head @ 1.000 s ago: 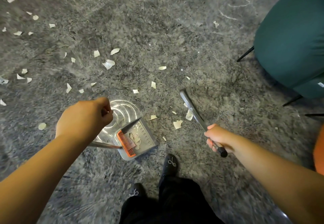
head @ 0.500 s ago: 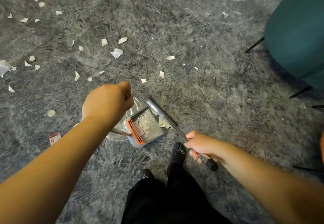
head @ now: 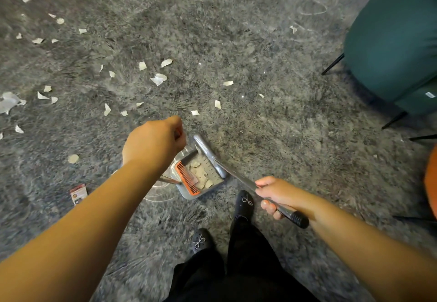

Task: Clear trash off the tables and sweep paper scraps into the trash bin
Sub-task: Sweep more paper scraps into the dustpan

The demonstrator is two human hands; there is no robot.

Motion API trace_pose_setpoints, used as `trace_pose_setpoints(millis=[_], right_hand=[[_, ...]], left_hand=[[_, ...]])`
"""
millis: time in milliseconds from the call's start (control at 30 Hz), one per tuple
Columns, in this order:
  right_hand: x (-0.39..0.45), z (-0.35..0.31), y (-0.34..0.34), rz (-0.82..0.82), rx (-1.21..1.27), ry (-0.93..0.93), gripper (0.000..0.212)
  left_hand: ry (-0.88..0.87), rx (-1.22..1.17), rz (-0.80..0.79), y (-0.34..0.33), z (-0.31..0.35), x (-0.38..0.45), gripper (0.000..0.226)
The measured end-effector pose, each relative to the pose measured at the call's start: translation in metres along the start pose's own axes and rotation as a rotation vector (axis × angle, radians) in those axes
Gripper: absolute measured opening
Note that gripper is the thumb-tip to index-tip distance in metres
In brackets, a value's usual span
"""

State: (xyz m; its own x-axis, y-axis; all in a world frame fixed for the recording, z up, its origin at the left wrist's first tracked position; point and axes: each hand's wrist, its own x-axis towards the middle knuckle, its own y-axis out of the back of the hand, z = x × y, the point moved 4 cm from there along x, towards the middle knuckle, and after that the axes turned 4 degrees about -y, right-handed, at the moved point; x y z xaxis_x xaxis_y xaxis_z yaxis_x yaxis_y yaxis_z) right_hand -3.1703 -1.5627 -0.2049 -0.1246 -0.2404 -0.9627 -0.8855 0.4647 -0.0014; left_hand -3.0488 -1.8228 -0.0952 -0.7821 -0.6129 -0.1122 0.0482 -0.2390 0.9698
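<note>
A grey dustpan point(head: 214, 176) with an orange comb edge stands on the grey carpet, holding several paper scraps point(head: 199, 174). My left hand point(head: 153, 143) grips the top of the dustpan's upright handle above it. My right hand point(head: 276, 195) grips the broom handle point(head: 238, 176) near its black end. The grey broom head point(head: 207, 151) lies at the dustpan's mouth. More white paper scraps point(head: 159, 78) lie scattered over the carpet ahead and to the left.
A teal upholstered chair point(head: 397, 41) with thin black legs stands at the right. An orange object point(head: 431, 181) shows at the right edge. A small printed card point(head: 78, 194) lies on the carpet at the left. My black shoes point(head: 244, 203) are just behind the dustpan.
The broom head has swept in from the right to the dustpan's mouth, pushing the nearby scraps into the pan. My left hand and the dustpan shifted a little rightward in view.
</note>
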Motion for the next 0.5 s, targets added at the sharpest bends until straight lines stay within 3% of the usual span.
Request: trace_pose_setpoints(millis=[133,300,500], right_hand=[[0.003,0.005,0.006,0.071,0.028,0.045,0.032],[0.026,-0.007,0.009,0.132,-0.190,0.109,0.040],[0.038,-0.008,-0.017,0.060,-0.195,0.024,0.040]], left_hand=[[-0.035,0.012,-0.019,0.000,0.001,-0.010,0.010],[-0.074,0.008,-0.014,-0.005,0.006,-0.008,0.012],[-0.102,0.032,-0.013,-0.009,0.016,0.003,0.011]])
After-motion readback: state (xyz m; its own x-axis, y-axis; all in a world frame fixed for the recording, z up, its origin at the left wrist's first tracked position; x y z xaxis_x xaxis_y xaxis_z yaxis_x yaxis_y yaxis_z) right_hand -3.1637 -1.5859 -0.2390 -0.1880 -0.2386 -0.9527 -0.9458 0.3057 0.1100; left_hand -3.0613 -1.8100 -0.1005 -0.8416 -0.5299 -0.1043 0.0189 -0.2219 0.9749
